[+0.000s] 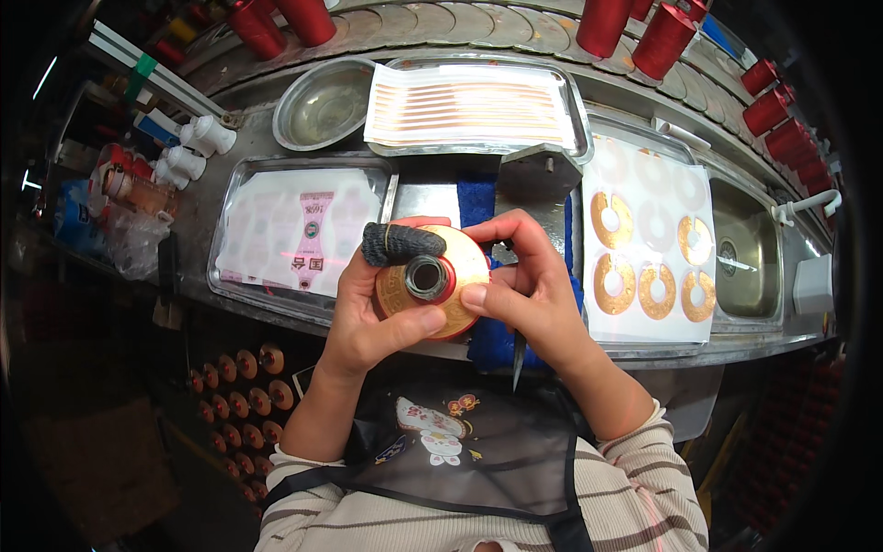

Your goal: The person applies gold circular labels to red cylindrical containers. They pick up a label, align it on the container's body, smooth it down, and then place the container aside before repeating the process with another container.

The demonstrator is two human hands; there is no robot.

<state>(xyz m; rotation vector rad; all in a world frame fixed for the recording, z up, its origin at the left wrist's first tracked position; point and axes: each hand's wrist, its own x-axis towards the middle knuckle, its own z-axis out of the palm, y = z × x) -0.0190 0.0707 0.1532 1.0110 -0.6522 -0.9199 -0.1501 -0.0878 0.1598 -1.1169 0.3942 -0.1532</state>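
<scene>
Both hands hold a red bottle [469, 324], seen from above with its open threaded neck toward me. A ring-shaped gold label [397, 293] lies on its shoulder around the neck. My left hand [361, 313] wraps the left side, its thumb on the label's near edge. A dark knitted finger cover [403, 245] on one of its fingers rests on the far part of the label. My right hand [533, 285] grips the right side, thumb pressing the label's edge. Under my right hand a thin pointed metal tool [519, 361] sticks out; whether that hand holds it I cannot tell.
Right of my hands lies a white sheet of gold ring labels [600, 322], beside a sink [774, 285]. At left stands a tray [217, 267] of pink-printed labels. Behind are a metal bowl [322, 106], a sheet of gold strips [469, 106] and red bottles [662, 41] on a conveyor.
</scene>
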